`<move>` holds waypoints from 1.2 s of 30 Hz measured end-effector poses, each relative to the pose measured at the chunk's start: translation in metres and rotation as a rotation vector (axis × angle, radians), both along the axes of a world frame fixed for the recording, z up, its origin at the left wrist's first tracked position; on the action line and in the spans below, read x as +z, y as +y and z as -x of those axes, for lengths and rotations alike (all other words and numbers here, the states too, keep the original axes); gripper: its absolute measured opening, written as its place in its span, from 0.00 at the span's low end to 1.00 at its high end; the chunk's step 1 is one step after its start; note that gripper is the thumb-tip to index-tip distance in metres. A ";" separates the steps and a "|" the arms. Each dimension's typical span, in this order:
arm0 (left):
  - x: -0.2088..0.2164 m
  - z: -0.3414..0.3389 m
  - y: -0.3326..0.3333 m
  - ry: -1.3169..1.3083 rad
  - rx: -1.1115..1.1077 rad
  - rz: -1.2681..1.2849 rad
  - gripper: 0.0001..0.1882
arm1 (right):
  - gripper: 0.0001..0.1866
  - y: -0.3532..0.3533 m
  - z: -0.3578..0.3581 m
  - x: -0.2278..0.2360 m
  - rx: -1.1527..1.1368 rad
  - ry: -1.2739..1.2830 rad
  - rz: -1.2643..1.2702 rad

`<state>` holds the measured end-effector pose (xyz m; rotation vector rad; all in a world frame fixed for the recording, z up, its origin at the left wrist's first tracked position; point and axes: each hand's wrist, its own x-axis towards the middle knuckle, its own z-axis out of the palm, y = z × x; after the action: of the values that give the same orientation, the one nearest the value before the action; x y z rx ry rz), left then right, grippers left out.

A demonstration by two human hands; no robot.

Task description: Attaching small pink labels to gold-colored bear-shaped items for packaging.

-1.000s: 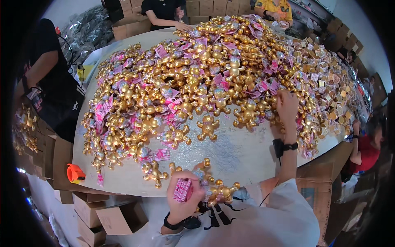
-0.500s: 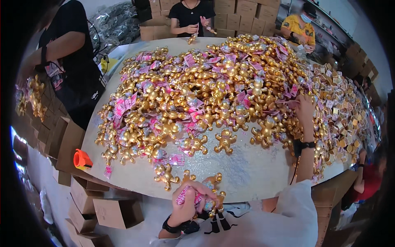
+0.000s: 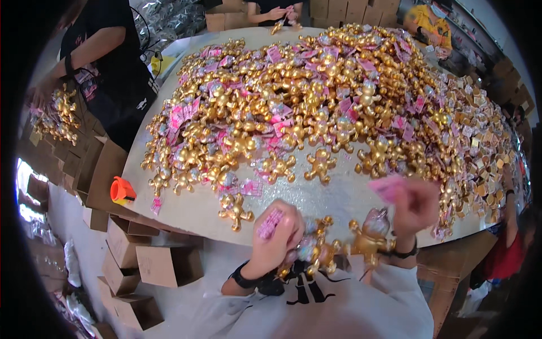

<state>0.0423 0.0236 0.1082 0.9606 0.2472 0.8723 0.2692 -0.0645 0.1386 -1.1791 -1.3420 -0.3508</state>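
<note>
**Two full hands, and several ways to drop or tangle something**

The left hand is curled tight around a pink patterned bundle. At about four o'clock from it, a cluster of gold figures hangs just beside the fist, in front of the person's body; whether the fingers also grip them is hidden. With so much gathered there, a loosened fist could let the bundle slip or a figure drop past the surface's near edge.

The right hand, blurred, appears to pinch a pink card at ten o'clock from its middle. Near eight o'clock from that hand hangs a larger-looking gold figure; I cannot tell whether it is joined to the card. If it is, its weight could bend or tear the card, and it might catch on the neighbouring cluster.

Farther out, at ten o'clock from the left hand, a lone figure lies near the edge of the surface, where a stray forearm could nudge it off. Toward twelve o'clock rises the heaped pile, loosely stacked; pulling from its base may start a slide. Near three o'clock, square pieces adjoin it and could become mixed in.
</note>
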 end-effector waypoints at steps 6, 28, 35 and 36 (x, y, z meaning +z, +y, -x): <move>0.008 -0.013 -0.009 0.088 -0.050 -0.171 0.21 | 0.11 -0.004 0.075 -0.008 0.002 -0.513 -0.140; -0.009 -0.011 -0.011 0.133 0.113 -0.608 0.33 | 0.24 0.006 0.080 -0.026 0.222 -0.070 0.035; -0.010 -0.014 -0.007 0.094 0.187 -0.603 0.36 | 0.15 0.015 0.072 -0.021 0.296 -0.336 0.133; -0.011 -0.014 -0.006 0.124 0.203 -0.631 0.36 | 0.15 0.015 0.072 -0.022 0.299 -0.311 0.137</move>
<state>0.0559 0.0172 0.0972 1.6001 0.1773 1.1062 0.1968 -0.0494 0.1167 -1.0430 -1.8116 -0.2341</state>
